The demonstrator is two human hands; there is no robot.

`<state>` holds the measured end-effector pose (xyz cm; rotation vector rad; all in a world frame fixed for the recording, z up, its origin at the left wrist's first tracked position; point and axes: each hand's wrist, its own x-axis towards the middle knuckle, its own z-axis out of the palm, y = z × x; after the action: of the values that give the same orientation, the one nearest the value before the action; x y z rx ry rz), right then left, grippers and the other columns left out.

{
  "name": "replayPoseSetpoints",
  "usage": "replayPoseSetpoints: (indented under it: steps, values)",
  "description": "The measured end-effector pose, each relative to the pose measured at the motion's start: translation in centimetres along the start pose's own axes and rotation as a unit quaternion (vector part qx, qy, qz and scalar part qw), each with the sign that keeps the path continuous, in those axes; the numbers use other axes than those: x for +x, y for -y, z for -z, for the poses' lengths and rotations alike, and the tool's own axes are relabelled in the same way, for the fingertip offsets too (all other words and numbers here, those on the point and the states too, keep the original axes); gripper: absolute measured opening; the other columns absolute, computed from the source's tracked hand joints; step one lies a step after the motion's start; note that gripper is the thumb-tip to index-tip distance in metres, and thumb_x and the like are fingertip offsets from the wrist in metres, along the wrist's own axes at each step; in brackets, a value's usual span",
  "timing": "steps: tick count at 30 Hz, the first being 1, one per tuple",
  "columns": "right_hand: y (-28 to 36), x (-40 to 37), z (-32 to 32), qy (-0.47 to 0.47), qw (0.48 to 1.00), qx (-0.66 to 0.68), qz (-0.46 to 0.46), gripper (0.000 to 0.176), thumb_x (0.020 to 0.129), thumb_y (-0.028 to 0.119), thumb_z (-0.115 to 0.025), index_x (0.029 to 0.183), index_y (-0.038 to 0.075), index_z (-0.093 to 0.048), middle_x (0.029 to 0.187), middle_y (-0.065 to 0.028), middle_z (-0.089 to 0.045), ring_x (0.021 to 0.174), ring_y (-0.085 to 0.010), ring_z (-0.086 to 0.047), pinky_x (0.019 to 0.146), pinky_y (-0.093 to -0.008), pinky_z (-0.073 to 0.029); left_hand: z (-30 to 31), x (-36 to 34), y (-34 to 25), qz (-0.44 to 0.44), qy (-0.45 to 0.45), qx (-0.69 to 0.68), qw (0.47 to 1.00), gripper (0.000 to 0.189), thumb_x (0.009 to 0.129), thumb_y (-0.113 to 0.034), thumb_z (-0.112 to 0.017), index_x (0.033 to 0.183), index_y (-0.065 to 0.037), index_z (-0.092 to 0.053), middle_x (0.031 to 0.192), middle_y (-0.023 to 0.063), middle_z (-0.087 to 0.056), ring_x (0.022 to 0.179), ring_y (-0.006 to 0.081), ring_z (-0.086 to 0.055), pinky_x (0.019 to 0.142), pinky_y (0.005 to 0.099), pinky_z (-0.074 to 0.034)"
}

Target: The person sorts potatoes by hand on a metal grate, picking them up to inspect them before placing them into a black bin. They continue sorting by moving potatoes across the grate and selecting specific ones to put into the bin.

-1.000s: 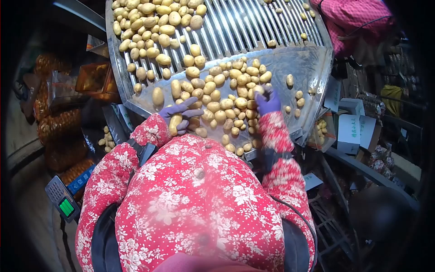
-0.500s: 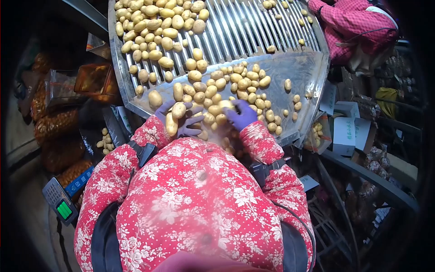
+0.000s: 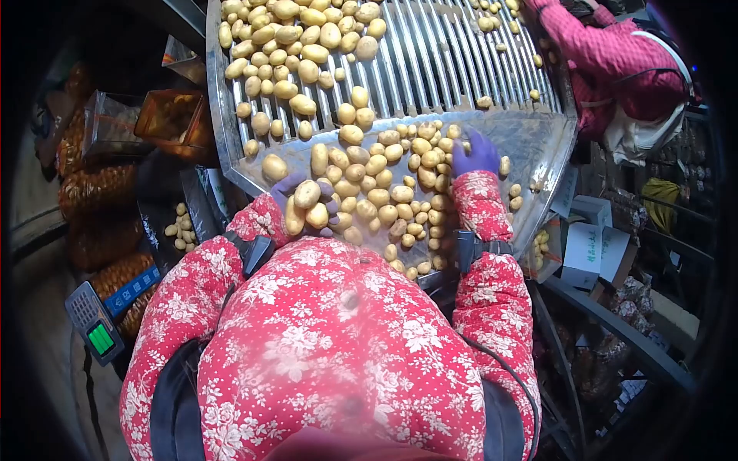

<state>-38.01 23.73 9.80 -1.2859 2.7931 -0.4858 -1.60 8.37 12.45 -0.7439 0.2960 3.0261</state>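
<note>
My left hand (image 3: 287, 184), in a purple glove, cradles several potatoes at the near left of the metal tray (image 3: 530, 131). A round potato (image 3: 307, 194) rests on top, with a long potato (image 3: 294, 217) beside it; part of the hand is hidden under them. My right hand (image 3: 475, 155), also purple-gloved, lies at the right edge of the potato pile (image 3: 380, 180). Its fingers are stretched forward and partly bent, next to a few small potatoes, and I see nothing held in it.
Metal bars (image 3: 430, 54) with more potatoes (image 3: 307, 54) slope down to the tray. Another person in a pink sleeve (image 3: 588, 58) stands at the far right. An orange crate (image 3: 171, 119) and a scale display (image 3: 100, 338) are at left; white boxes (image 3: 588, 250) stand at right.
My right hand has moved right and away from me, off the pale potato near the middle to the pile's right edge. My left hand still cradles its potatoes. The view has shifted slightly.
</note>
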Motion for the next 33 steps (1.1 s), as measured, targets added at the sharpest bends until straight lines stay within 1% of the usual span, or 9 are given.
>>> replayPoseSetpoints:
  steps: [4,6,9,12,17,22,25,29,33]
  values:
    - [3.7,-1.4,-2.4,0.020,0.981,-0.007,0.193,0.054,0.079,0.039,-0.068,0.127,0.018,-0.057,0.136,-0.0161,-0.049,0.125,-0.0386,-0.044,0.105,-0.0535,-0.033,-0.4,-0.2,0.5,0.020,-0.011,-0.037,0.999,0.041,0.097,-0.045,-0.039,0.091,-0.010,-0.060,0.094,0.0077,-0.053,0.095,0.0289,-0.050,0.083,0.0481,-0.042]
    - [2.4,-3.0,-4.0,0.021,0.974,-0.045,0.223,0.056,0.080,0.039,-0.067,0.131,0.020,-0.056,0.145,-0.0160,-0.040,0.132,-0.0426,-0.035,0.109,-0.0572,-0.025,4.5,1.2,1.2,-0.046,0.256,-0.083,0.962,0.037,0.103,-0.030,-0.036,0.131,-0.008,-0.045,0.127,0.0146,-0.051,0.121,0.0334,-0.050,0.101,0.0526,-0.042]
    - [1.0,-5.5,-3.6,0.014,0.978,-0.017,0.205,0.049,0.081,0.038,-0.066,0.127,0.021,-0.061,0.146,-0.0152,-0.040,0.134,-0.0454,-0.031,0.111,-0.0606,-0.019,5.1,2.0,1.8,-0.085,0.291,-0.101,0.948,0.035,0.102,-0.027,-0.040,0.129,-0.006,-0.047,0.125,0.0157,-0.053,0.119,0.0342,-0.051,0.101,0.0544,-0.043]
    - [0.2,-5.8,-3.0,0.061,0.979,0.023,0.195,0.046,0.083,0.034,-0.064,0.126,0.017,-0.060,0.139,-0.0181,-0.045,0.131,-0.0378,-0.040,0.109,-0.0528,-0.029,-0.2,0.3,1.3,-0.094,-0.054,0.052,0.993,0.029,0.100,-0.037,-0.042,0.091,-0.013,-0.056,0.091,0.0069,-0.051,0.090,0.0271,-0.052,0.086,0.0482,-0.042]
    - [1.4,-2.3,-3.2,0.039,0.985,0.133,0.104,0.043,0.085,0.025,-0.067,0.124,0.007,-0.060,0.122,-0.0192,-0.061,0.113,-0.0319,-0.060,0.095,-0.0370,-0.048,4.7,2.6,2.5,-0.118,0.244,-0.097,0.958,0.031,0.100,-0.036,-0.045,0.099,-0.007,-0.057,0.093,0.0085,-0.052,0.094,0.0276,-0.053,0.088,0.0508,-0.042]
    - [5.5,2.4,-3.3,0.345,0.938,0.031,0.024,0.049,0.081,0.031,-0.074,0.121,0.006,-0.060,0.111,-0.0170,-0.067,0.106,-0.0301,-0.064,0.094,-0.0389,-0.049,6.7,2.5,2.4,-0.119,0.216,-0.026,0.969,0.038,0.099,-0.039,-0.049,0.104,-0.002,-0.058,0.098,0.0105,-0.054,0.100,0.0301,-0.055,0.091,0.0502,-0.043]
    - [4.0,0.5,-4.1,0.258,0.945,0.197,-0.026,0.054,0.078,0.030,-0.077,0.122,0.005,-0.060,0.110,-0.0140,-0.067,0.099,-0.0267,-0.065,0.090,-0.0371,-0.050,5.0,2.3,2.2,-0.104,0.211,-0.041,0.971,0.042,0.097,-0.041,-0.050,0.108,-0.001,-0.058,0.104,0.0129,-0.055,0.104,0.0318,-0.056,0.092,0.0509,-0.043]
    - [1.4,-4.4,-6.5,0.221,0.799,0.544,-0.127,0.047,0.085,0.026,-0.072,0.124,0.003,-0.059,0.112,-0.0097,-0.065,0.095,-0.0200,-0.063,0.087,-0.0330,-0.051,0.8,0.8,0.6,-0.019,-0.065,0.044,0.997,0.053,0.097,-0.049,-0.045,0.118,-0.002,-0.055,0.113,0.0154,-0.057,0.112,0.0337,-0.055,0.094,0.0562,-0.043]
    - [6.8,-7.4,0.0,0.245,0.600,0.706,-0.286,0.027,0.095,0.037,-0.058,0.103,0.011,-0.063,0.084,-0.0013,-0.062,0.062,-0.0093,-0.054,0.050,-0.0217,-0.042,5.1,3.3,1.9,-0.074,0.262,-0.084,0.959,0.053,0.097,-0.046,-0.043,0.126,-0.002,-0.051,0.114,0.0153,-0.058,0.112,0.0348,-0.055,0.094,0.0600,-0.041]
